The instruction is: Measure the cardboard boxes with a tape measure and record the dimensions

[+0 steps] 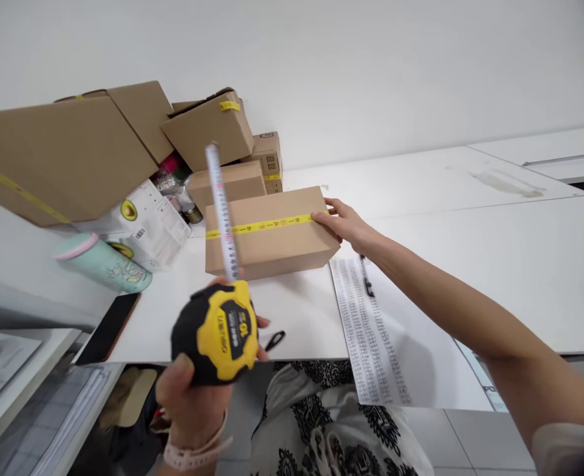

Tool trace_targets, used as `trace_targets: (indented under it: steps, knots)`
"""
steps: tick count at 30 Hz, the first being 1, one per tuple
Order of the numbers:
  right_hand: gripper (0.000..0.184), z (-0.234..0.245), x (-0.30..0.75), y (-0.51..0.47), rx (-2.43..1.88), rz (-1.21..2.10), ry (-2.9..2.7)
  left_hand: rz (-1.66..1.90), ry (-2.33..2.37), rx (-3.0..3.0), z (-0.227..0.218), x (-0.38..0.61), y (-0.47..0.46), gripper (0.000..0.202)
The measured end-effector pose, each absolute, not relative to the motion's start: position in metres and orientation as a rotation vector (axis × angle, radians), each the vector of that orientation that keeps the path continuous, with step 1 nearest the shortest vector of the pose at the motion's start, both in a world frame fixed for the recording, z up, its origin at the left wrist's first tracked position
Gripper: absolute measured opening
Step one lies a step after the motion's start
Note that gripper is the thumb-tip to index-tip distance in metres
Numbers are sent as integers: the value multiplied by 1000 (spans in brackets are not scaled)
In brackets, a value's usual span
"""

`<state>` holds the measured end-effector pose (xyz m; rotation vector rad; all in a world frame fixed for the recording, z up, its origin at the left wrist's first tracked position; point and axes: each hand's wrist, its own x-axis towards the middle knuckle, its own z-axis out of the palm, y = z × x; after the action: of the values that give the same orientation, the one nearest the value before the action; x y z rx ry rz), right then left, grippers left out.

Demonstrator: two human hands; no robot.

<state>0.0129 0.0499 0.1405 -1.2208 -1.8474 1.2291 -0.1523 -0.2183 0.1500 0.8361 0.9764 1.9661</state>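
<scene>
A yellow and black tape measure (229, 334) is gripped in my left hand (192, 396), close to the camera. Its white blade (221, 211) sticks out upward, its tip in front of the stacked boxes. Behind it on the white desk rests a closed cardboard box (276, 244) with a strip of yellow printed tape along its top. My right hand (346, 225) holds the right end of this box, thumb on top near the tape and fingers around the far side. From the tape measure hangs a black wrist loop (274, 340).
Several cardboard boxes (212, 132) are piled at the back left, beside a white avocado-print box (147, 225) and a mint tumbler (106, 261). A printed sheet (371, 337) with a black pen (368, 281) lies under my right arm. A dark flat object (108, 328) lies at the left edge.
</scene>
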Motion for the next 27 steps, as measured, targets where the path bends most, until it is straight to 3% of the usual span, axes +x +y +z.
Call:
trace_targets:
  steps: [9,18,27]
  knots:
    - [56,151,-13,98,-950,494,-2239,1587,893,709,139,-125,-222,60]
    - [56,165,-59,125,-903,655,-2343,1467,1053,623,160,-124,-204,44]
    - [52,162,-73,140,-1000,401,-2540,1472,1052,666,166,-124,-190,48]
